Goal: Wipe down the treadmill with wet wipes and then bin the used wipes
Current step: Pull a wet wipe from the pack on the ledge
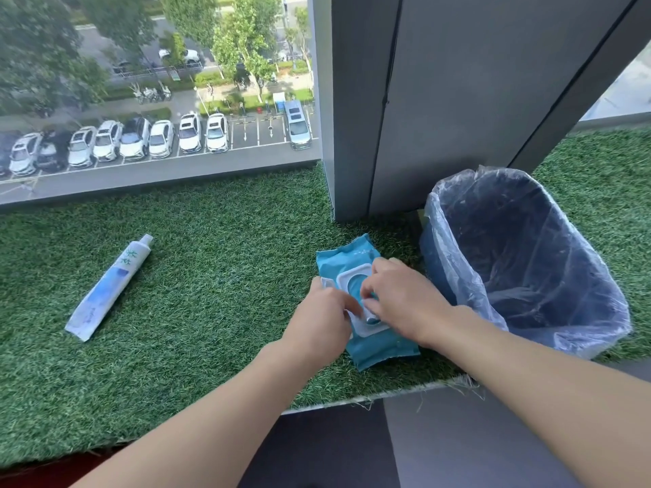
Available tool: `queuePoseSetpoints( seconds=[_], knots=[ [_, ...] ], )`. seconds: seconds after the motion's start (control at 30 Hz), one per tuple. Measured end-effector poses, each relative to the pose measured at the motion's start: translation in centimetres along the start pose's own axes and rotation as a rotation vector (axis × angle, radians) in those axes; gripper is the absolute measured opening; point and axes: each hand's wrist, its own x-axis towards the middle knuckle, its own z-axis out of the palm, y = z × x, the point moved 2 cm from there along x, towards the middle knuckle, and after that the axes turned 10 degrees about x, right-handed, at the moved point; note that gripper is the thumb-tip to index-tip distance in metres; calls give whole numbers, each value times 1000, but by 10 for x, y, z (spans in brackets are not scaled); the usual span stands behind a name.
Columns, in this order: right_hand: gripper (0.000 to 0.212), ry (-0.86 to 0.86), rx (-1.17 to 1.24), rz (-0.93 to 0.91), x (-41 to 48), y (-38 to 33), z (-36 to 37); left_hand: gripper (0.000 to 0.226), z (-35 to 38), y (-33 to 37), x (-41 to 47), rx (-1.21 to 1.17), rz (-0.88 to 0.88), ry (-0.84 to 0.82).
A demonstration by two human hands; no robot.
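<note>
Wet wipes pack (355,257), teal, lies flat on the turf-covered ledge (218,276), near the front edge and right of the middle. Its long side runs slantwise from the front edge toward the back. White lid frame (347,276) sits on top of the pack. The oval opening is partly visible, the rest is covered by fingers.

Left hand (326,318) is on the pack's left side. Its fingers are curled over the pack edge and its thumb lies on the white frame, gripping the pack. A small white piece shows under its fingertips, possibly the flipped lid, too hidden to tell.

Right hand (405,297) comes in from the right. Its fingers are bent, with the tips down at the lid opening. Cannot tell whether they pinch a wipe or only press there. The two hands nearly touch over the frame.

Bin (436,262), blue with a clear plastic liner (435,209) folded over the rim, stands just beside the pack toward the ledge's right end. It leans toward the camera and its inside looks dark.

Tube (109,288), white and blue with the cap on, lies well apart toward the left end, slantwise with the cap toward the back edge.

Grey pillar (458,100) rises from the back edge behind the pack and bin. Window (158,82) runs along the back edge to the left, with parked cars and trees outside.
</note>
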Motion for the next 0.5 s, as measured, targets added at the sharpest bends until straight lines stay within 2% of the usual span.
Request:
queuePoseSetpoints(
  seconds=[0.1,0.2,0.33,0.5],
  knots=[
    [10,-29,-312,-150,2,-14,0,47,-4,4,0,45,33,-10],
    [21,-131,-498,-126,4,-23,4,45,-4,5,0,66,58,-10],
    [18,-112,-480,-105,8,-19,5,47,-3,6,-1,60,59,-12],
    [20,-64,-304,-73,6,-13,3,49,-3,7,-1,46,27,-27]
  ],
)
